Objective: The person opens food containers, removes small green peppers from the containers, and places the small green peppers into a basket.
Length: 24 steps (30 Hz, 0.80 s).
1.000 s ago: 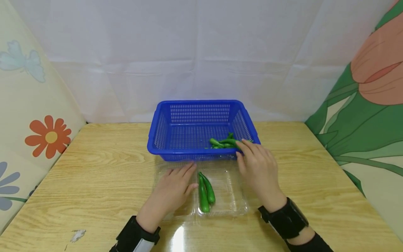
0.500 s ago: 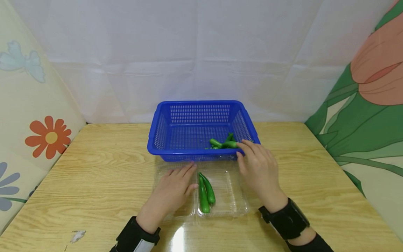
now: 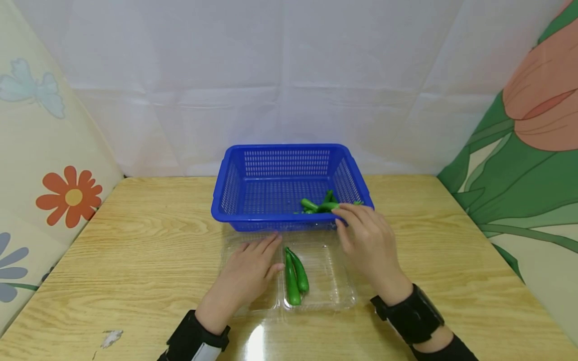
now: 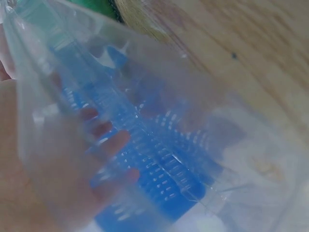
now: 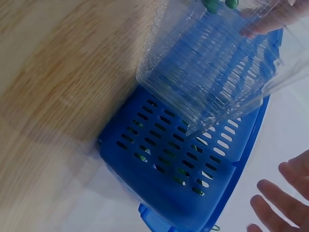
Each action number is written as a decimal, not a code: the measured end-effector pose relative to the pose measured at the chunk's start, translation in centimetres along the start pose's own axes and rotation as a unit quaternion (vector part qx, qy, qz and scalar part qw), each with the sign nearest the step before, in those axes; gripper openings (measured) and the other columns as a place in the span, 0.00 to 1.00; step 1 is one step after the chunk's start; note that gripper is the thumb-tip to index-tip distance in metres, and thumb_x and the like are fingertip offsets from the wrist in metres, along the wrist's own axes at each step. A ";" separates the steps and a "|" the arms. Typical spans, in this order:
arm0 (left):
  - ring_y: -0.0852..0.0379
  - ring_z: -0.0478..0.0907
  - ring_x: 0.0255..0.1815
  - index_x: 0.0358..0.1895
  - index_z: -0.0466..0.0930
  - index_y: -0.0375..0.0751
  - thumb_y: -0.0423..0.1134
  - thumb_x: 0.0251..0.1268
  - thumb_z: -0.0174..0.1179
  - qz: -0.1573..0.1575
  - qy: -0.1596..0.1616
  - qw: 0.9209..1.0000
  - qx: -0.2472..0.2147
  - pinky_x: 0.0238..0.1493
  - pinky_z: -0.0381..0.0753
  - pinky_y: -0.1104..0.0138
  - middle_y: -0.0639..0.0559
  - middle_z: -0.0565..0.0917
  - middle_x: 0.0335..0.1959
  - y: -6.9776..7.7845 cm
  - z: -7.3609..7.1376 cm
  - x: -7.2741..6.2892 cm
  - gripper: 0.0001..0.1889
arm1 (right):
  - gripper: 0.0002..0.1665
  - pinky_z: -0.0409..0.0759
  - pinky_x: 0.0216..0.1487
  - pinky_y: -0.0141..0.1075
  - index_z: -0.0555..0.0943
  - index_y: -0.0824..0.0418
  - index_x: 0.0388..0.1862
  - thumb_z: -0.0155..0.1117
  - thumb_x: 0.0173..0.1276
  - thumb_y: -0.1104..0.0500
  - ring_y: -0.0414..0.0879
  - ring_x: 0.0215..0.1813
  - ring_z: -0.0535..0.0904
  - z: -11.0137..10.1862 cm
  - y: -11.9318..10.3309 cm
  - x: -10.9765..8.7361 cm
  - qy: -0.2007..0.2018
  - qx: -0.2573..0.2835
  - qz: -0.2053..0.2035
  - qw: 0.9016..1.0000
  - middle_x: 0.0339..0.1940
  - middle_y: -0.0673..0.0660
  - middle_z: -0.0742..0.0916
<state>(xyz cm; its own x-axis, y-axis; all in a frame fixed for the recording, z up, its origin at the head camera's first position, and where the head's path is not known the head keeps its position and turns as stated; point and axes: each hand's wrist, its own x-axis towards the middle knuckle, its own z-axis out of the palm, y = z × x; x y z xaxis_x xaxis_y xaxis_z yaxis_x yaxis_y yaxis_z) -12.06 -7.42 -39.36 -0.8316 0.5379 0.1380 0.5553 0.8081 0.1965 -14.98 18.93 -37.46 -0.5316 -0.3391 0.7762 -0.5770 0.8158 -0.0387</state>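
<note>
My right hand (image 3: 370,240) is over the near right corner of a blue plastic basket (image 3: 271,217), its fingertips right at a green chili pepper (image 3: 328,206). In the right wrist view the fingers of that hand (image 5: 285,208) are spread, with nothing seen between them. Several green peppers (image 3: 309,204) lie in that corner of the basket, partly hidden by the rim and hand. My left hand (image 3: 248,273) lies relaxed on the left part of a clear plastic clamshell container (image 3: 322,276). Two green peppers (image 3: 292,283) sit side by side inside it, next to the left thumb.
A wooden table (image 3: 149,240) carries the basket and container, which stand close together. Behind is a white cloth backdrop (image 3: 180,75). Printed flower panels stand at the left (image 3: 72,195) and right (image 3: 519,165). In the left wrist view, clear plastic (image 4: 231,125) covers much of the scene.
My right hand has shifted slightly left over the basket's rim. The pepper by its fingertips has turned and moved a little. My left hand and the two peppers in the container have not moved.
</note>
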 end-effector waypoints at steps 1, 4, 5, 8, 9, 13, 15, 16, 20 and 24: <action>0.44 0.68 0.70 0.73 0.64 0.37 0.51 0.77 0.50 0.000 0.000 1.000 0.001 0.69 0.67 0.48 0.43 0.68 0.73 0.0 0.0 0.0 0.30 | 0.13 0.83 0.45 0.50 0.85 0.67 0.46 0.62 0.68 0.60 0.59 0.47 0.82 0.0 0.0 0.0 0.001 0.003 -0.002 1.000 0.47 0.63 0.87; 0.44 0.68 0.70 0.74 0.64 0.37 0.51 0.77 0.50 0.000 0.000 1.000 0.002 0.69 0.67 0.48 0.44 0.68 0.73 0.0 0.0 0.0 0.30 | 0.13 0.83 0.44 0.49 0.86 0.66 0.45 0.62 0.67 0.60 0.58 0.46 0.82 0.2 0.0 0.0 0.003 0.017 -0.014 1.000 0.46 0.62 0.87; 0.44 0.68 0.70 0.74 0.64 0.37 0.51 0.77 0.50 0.000 0.000 1.000 0.003 0.69 0.67 0.48 0.44 0.68 0.73 0.0 0.0 0.0 0.30 | 0.13 0.83 0.45 0.49 0.86 0.66 0.45 0.62 0.67 0.60 0.58 0.46 0.82 0.2 -0.1 0.0 0.004 0.023 -0.021 0.999 0.46 0.62 0.87; 0.44 0.68 0.70 0.74 0.64 0.37 0.52 0.77 0.50 -0.001 0.000 1.000 0.004 0.69 0.67 0.48 0.44 0.68 0.73 0.0 0.0 0.0 0.30 | 0.14 0.83 0.48 0.49 0.86 0.66 0.44 0.59 0.71 0.58 0.58 0.47 0.83 0.5 -0.1 0.0 0.002 0.045 -0.050 0.998 0.47 0.62 0.87; 0.44 0.68 0.70 0.74 0.64 0.37 0.52 0.77 0.50 -0.001 0.001 1.000 0.005 0.69 0.67 0.48 0.44 0.68 0.73 0.0 0.0 0.0 0.30 | 0.16 0.82 0.49 0.49 0.86 0.66 0.45 0.57 0.74 0.56 0.58 0.47 0.83 0.5 -0.2 0.0 -0.003 0.052 -0.061 0.997 0.47 0.62 0.87; 0.44 0.68 0.69 0.73 0.65 0.37 0.52 0.77 0.50 0.001 0.005 1.000 0.005 0.68 0.68 0.48 0.44 0.68 0.73 0.0 0.0 0.0 0.30 | 0.24 0.81 0.53 0.50 0.85 0.66 0.46 0.47 0.81 0.50 0.57 0.50 0.82 0.7 -0.4 0.0 -0.034 0.071 -0.099 0.992 0.50 0.62 0.86; 0.44 0.69 0.69 0.73 0.65 0.37 0.52 0.77 0.50 0.001 0.007 1.000 0.006 0.68 0.68 0.48 0.44 0.68 0.73 0.0 0.0 -0.1 0.30 | 0.26 0.81 0.55 0.50 0.85 0.65 0.47 0.44 0.82 0.49 0.56 0.52 0.82 0.8 -0.5 0.0 -0.055 0.075 -0.112 0.989 0.50 0.61 0.86; 0.44 0.69 0.69 0.73 0.65 0.37 0.52 0.77 0.50 0.001 0.007 1.000 0.007 0.68 0.68 0.48 0.44 0.68 0.73 0.0 0.0 0.0 0.30 | 0.27 0.81 0.55 0.50 0.85 0.64 0.47 0.43 0.82 0.49 0.56 0.52 0.82 0.8 -0.5 -0.1 -0.064 0.077 -0.119 0.988 0.50 0.61 0.86; 0.44 0.69 0.69 0.73 0.65 0.37 0.52 0.77 0.51 0.001 0.005 1.000 0.010 0.68 0.68 0.49 0.44 0.68 0.73 0.0 0.0 0.0 0.30 | 0.21 0.81 0.56 0.48 0.85 0.63 0.47 0.49 0.80 0.51 0.55 0.53 0.82 0.9 -0.6 -0.2 -0.099 0.086 -0.138 0.982 0.51 0.60 0.86; 0.45 0.69 0.69 0.73 0.65 0.37 0.52 0.77 0.50 0.002 0.003 1.000 0.011 0.68 0.68 0.49 0.44 0.68 0.73 0.0 0.0 0.0 0.30 | 0.14 0.81 0.55 0.46 0.85 0.62 0.48 0.57 0.75 0.55 0.53 0.52 0.82 1.1 -0.8 -0.4 -0.129 0.099 -0.159 0.974 0.50 0.59 0.86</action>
<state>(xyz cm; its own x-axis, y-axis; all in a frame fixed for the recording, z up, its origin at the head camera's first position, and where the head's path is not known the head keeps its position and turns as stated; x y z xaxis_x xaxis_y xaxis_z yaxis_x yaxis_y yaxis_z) -12.07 -7.47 -39.37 -0.8288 0.5404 0.1450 0.5591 0.8104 0.1752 -14.97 17.95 -38.43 -0.4297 -0.6878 0.5851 -0.8328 0.5522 0.0376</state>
